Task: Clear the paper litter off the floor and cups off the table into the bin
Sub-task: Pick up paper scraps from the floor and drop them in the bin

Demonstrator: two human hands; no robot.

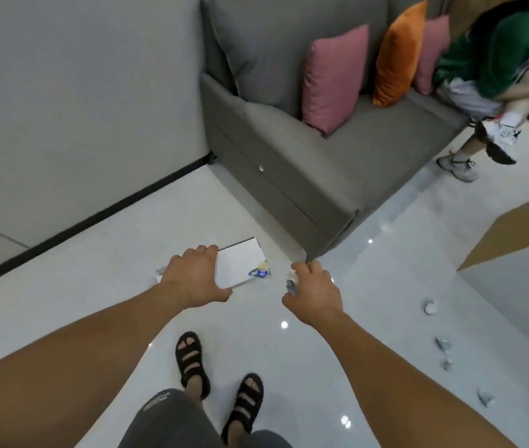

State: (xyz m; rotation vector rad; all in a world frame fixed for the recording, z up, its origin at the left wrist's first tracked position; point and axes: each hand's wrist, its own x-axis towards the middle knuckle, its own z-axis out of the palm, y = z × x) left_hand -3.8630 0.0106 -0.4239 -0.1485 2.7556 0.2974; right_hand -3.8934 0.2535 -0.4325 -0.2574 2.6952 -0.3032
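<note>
The glossy white tile floor (101, 286) filled most of the view, with a grey sofa (289, 150) against the wall. A white bin (240, 263) stood on the floor near the sofa's corner, a crumpled wrapper (260, 270) at its right edge. Your left hand (197, 278) was spread open, fingers over the bin's near left rim. Your right hand (316, 294) was curled around a crumpled paper scrap (290, 284), held just right of the bin. Four more paper scraps (430, 307) lay in a line on the floor, well apart from the bin, to your right.
</note>
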